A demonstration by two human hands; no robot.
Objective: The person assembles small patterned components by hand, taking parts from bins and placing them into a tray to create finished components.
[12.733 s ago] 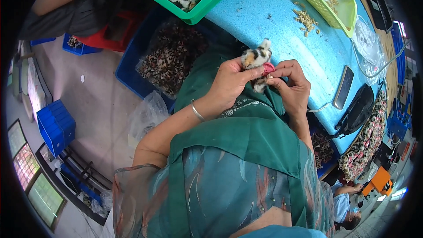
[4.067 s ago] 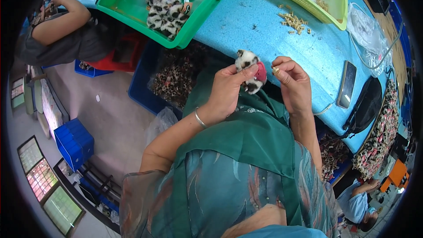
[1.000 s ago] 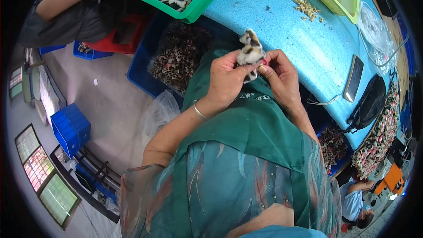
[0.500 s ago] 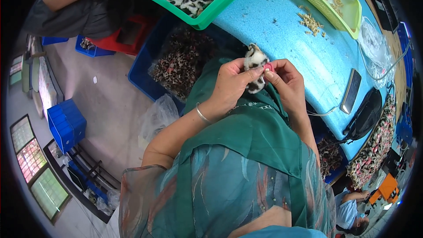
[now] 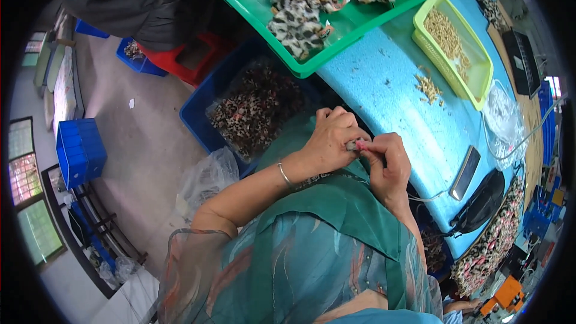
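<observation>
My left hand (image 5: 332, 141) is closed around a small spotted plush piece (image 5: 352, 144), black and white with a pink part. Most of the piece is hidden inside my fingers. Against it, my right hand (image 5: 390, 162) pinches the pink part (image 5: 361, 144) between thumb and forefinger. Both hands are above my green apron (image 5: 336, 204), beside the near edge of the blue table (image 5: 396, 129).
Spotted plush pieces (image 5: 294, 27) fill part of a green tray (image 5: 306, 71). A yellow basket (image 5: 420, 39) holds small tan pieces, with a few (image 5: 428, 89) spilled nearby. A phone (image 5: 465, 173) and black pouch (image 5: 480, 204) lie rightward. Below left stands a blue bin (image 5: 195, 117) of plush pieces.
My left hand has closed over the plush piece, which earlier showed mostly uncovered. My right fingers stay at its pink part. The view has shifted, showing more of the green tray.
</observation>
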